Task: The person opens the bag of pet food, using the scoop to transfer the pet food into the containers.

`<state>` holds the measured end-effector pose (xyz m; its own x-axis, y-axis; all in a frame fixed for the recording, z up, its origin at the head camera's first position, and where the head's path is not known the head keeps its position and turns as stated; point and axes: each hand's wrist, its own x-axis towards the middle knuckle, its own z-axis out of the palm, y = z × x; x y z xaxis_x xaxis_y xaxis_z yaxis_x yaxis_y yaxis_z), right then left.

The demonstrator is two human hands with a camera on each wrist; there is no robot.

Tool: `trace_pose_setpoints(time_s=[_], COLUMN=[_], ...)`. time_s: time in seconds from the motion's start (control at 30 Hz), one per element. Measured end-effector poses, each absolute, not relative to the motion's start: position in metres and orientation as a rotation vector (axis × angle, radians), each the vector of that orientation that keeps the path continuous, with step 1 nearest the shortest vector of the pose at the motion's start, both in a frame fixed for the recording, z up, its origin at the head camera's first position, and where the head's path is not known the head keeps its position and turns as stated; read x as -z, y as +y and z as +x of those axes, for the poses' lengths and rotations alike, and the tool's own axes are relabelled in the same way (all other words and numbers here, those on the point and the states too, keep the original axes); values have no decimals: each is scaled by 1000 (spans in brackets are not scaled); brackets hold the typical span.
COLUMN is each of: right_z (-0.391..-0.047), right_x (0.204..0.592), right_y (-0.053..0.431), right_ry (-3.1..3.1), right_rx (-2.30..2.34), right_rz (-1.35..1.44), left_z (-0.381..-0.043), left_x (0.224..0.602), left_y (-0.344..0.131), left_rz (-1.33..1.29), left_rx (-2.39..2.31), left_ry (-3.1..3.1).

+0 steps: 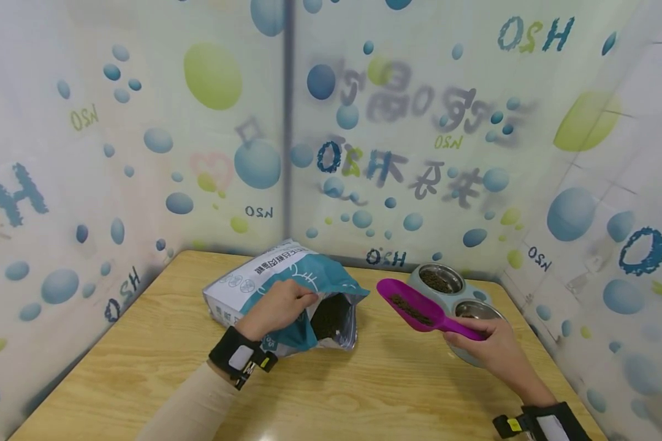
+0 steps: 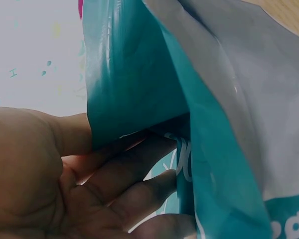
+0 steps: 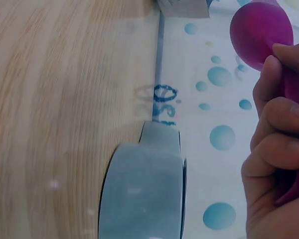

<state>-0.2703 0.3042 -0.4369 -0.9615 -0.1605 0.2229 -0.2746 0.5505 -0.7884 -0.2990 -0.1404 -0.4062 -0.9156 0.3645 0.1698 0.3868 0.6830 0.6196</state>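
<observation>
My left hand (image 1: 278,306) pinches the top edge of a teal-and-white pet food bag (image 1: 325,275), with its thumb on one side of the film and its fingers behind. The bag lies on its side, mouth open towards the front right, with dark kibble (image 1: 331,315) inside. In the right wrist view, the fingers of my right hand (image 1: 496,349) curl round the handle of a magenta scoop (image 1: 437,316). Kibble (image 1: 410,309) lies in the scoop, which hangs above the table between the bag and a pale blue double bowl stand (image 3: 142,194). My right hand partly hides the stand.
The stand's far metal bowl (image 1: 441,278) contains kibble; the nearer bowl (image 1: 477,310) is partly covered by my hand. Everything stands on a wooden table (image 1: 358,392). Patterned curtains (image 1: 397,153) enclose its back and sides, close behind the bag and stand.
</observation>
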Motion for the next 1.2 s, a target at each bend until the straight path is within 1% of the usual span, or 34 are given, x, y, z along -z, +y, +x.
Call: trace_pose_setpoints(time_s=[0.33,0.6,1.07,1.2], right_z=[-261,-260,-253,-250], right_x=[432,426,400,393], right_y=[334,362,403,413], right_ry=[-2718,-2771,-2947,-2991], right_rx=[-1333,-1078,-884,-752], right_rz=[205,135,-191,-140], left_z=[-299,-300,-299,-299], left_x=[407,408,406,406], left_y=[-141,-141,-140,-140], left_rz=[-629,-616,-608,-610], left_rx=[1061,1063,1072,1071], left_ry=[-2845,-2855,-2859,-2860])
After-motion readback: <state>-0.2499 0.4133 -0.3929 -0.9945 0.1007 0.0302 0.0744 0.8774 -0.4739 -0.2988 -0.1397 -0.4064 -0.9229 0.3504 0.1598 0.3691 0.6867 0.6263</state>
